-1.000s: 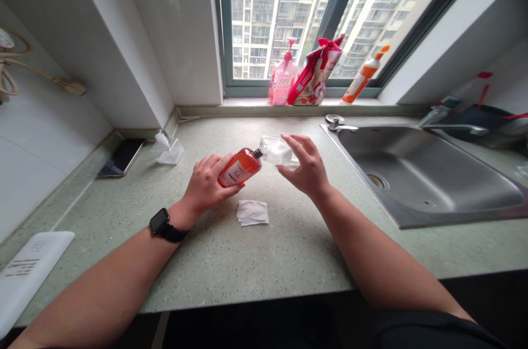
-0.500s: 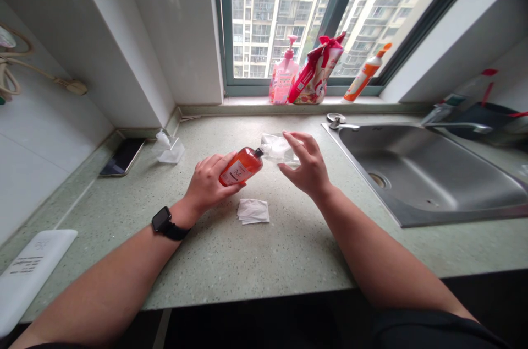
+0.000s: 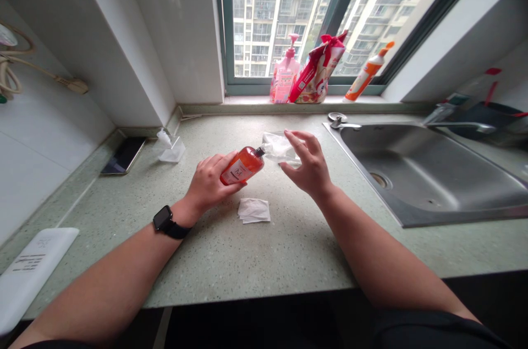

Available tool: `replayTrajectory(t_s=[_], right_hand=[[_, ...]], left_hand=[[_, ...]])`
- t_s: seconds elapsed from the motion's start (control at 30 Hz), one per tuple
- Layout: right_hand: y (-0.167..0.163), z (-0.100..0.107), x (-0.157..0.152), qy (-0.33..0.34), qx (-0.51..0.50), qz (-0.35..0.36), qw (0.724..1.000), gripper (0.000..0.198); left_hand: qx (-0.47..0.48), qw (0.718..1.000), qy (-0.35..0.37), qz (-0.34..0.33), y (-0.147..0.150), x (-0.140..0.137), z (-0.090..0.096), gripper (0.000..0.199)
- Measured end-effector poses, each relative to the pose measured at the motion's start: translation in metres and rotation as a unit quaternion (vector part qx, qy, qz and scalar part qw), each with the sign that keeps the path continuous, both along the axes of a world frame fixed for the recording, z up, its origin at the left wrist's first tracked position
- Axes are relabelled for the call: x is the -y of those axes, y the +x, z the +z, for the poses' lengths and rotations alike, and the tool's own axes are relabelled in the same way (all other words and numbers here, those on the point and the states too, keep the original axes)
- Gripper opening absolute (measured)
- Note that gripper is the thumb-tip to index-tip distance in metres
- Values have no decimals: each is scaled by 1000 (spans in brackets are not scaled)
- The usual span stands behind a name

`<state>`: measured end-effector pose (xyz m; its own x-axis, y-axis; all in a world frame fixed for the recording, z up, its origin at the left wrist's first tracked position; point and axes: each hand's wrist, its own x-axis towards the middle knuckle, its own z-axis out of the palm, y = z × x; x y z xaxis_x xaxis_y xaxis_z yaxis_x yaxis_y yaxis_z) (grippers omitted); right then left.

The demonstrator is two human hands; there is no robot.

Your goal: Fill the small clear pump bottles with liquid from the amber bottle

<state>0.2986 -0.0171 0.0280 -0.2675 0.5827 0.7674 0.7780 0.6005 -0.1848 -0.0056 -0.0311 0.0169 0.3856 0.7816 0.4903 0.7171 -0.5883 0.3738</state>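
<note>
My left hand is wrapped round an orange-red bottle with a pale label. The bottle tilts up to the right, its dark ribbed neck ending in a small clear tip. Just beyond that tip, my right hand has its thumb and fingers spread apart. Between and behind those fingers shows a clear, whitish packet-like thing; whether the fingertips touch it I cannot tell. Nearer to me, a folded white tissue lies on the counter.
To the left are a small clear container with a white top, a phone and a white slab. At right is a steel sink. A pink pump bottle, red bag and orange bottle stand on the sill.
Hardly anything differs. Both hands and the bottle keep their places, and the whole view has shifted by a few pixels.
</note>
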Motion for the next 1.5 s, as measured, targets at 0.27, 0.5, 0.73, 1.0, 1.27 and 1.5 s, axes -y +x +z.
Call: replayTrajectory(t_s=[0.27, 0.5, 0.73, 1.0, 1.27, 1.5], right_hand=[[1, 0, 0, -27, -14, 8, 1000, 99], [-1, 1, 0, 25, -5, 8, 1000, 100], [-1, -1, -4, 74, -4, 24, 997, 98], [-1, 0, -3, 78, -6, 23, 997, 99], [-1, 0, -4, 76, -1, 21, 997, 99], [-1, 2, -3, 78, -4, 29, 997, 101]], left_hand=[[4, 1000, -5, -4, 0, 0, -1, 76], [8, 1000, -8, -9, 1, -1, -1, 76], [5, 1000, -4, -12, 1, -1, 0, 76], [14, 1000, 2, -22, 0, -1, -2, 76], [20, 999, 8, -28, 0, -2, -2, 77], [22, 999, 10, -32, -1, -2, -3, 78]])
